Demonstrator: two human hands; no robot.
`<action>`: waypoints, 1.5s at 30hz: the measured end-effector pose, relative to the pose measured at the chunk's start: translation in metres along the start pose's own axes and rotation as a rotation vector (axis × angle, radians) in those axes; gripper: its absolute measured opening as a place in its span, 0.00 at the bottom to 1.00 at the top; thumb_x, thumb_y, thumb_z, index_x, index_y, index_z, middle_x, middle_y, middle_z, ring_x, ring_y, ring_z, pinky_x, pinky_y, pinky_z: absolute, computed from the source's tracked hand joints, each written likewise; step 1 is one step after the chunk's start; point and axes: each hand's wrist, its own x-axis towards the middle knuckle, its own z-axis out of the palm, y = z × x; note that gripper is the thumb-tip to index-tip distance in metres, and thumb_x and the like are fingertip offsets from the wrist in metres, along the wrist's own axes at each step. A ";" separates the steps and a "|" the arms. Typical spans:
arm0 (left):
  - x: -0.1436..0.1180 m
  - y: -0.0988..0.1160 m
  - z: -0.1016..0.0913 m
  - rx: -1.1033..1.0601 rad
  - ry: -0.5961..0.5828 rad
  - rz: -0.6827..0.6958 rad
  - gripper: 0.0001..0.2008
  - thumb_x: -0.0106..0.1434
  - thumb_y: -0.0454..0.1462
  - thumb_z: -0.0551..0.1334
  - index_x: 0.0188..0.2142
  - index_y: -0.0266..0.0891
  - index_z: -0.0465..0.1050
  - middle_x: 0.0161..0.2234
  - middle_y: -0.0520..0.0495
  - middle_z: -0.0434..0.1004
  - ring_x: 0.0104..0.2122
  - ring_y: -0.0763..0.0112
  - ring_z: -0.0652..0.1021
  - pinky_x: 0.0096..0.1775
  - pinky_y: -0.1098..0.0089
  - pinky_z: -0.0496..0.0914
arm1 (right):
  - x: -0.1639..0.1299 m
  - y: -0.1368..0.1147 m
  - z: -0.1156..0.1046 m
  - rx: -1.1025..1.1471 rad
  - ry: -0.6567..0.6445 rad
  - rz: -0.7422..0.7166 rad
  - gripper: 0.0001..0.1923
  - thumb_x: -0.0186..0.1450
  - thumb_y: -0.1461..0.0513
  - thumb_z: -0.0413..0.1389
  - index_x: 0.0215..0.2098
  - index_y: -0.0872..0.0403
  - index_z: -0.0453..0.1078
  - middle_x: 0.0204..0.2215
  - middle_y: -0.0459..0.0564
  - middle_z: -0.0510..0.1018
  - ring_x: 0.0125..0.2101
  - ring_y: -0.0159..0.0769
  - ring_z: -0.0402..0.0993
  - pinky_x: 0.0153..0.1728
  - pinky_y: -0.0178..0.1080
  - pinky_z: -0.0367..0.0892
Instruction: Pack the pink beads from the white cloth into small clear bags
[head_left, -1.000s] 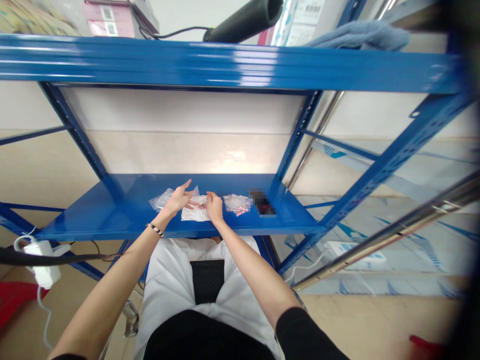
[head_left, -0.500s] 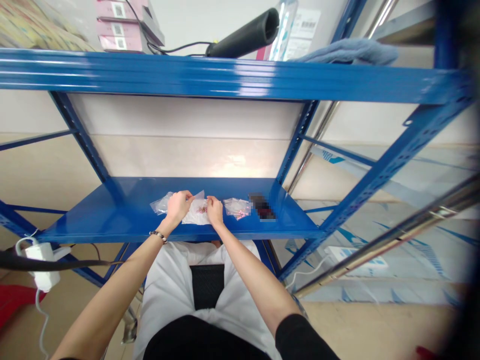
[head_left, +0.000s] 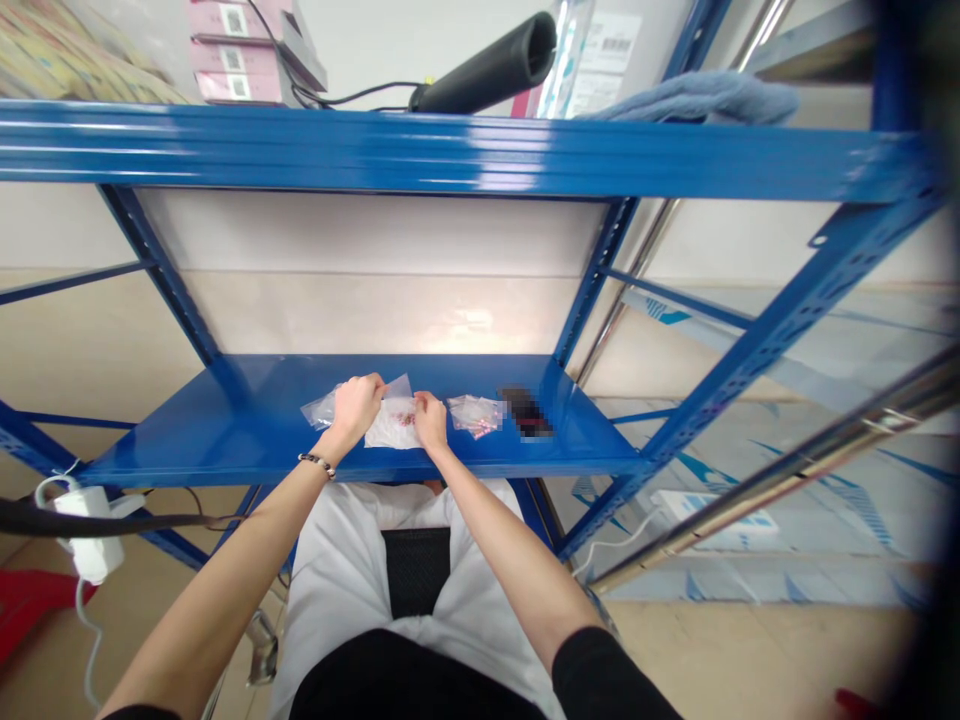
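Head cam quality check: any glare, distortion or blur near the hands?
Head view: wide-angle bending curves the upper shelf beam, with dark vignetting at the right edge; glare streaks on that beam and a soft reflection on the back panel; left hand, right hand and clear bag are small but fairly sharp; one pixelated patch beside them.

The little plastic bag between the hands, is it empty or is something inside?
Not empty. The clear bag lies flat on the blue shelf, small pink bits showing through it, with the left hand and right hand pinching its edges.
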 end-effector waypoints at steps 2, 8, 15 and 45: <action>0.000 -0.001 0.002 0.011 0.002 0.009 0.13 0.67 0.42 0.55 0.36 0.39 0.77 0.34 0.37 0.81 0.37 0.55 0.79 0.36 0.67 0.64 | 0.000 0.001 0.000 -0.001 0.003 0.003 0.16 0.65 0.67 0.46 0.43 0.56 0.75 0.39 0.54 0.81 0.40 0.40 0.77 0.46 0.37 0.66; 0.003 -0.004 0.005 -0.017 0.013 0.037 0.11 0.65 0.39 0.56 0.35 0.39 0.77 0.34 0.38 0.81 0.36 0.57 0.79 0.35 0.68 0.64 | 0.001 0.002 0.001 0.006 0.000 0.010 0.16 0.65 0.68 0.46 0.44 0.56 0.74 0.37 0.53 0.81 0.38 0.38 0.77 0.44 0.36 0.67; 0.006 -0.006 0.005 -0.024 0.022 0.050 0.11 0.64 0.37 0.57 0.36 0.39 0.78 0.35 0.40 0.82 0.37 0.58 0.79 0.37 0.68 0.66 | 0.003 0.004 0.003 0.013 -0.004 0.011 0.16 0.65 0.68 0.46 0.43 0.56 0.75 0.37 0.53 0.81 0.39 0.37 0.77 0.44 0.35 0.67; 0.013 -0.018 0.015 -0.362 0.089 0.100 0.07 0.58 0.33 0.62 0.38 0.39 0.74 0.31 0.46 0.81 0.30 0.66 0.79 0.34 0.71 0.69 | 0.001 0.005 0.003 0.052 0.021 0.015 0.14 0.65 0.66 0.45 0.46 0.54 0.68 0.32 0.48 0.80 0.36 0.36 0.76 0.41 0.35 0.66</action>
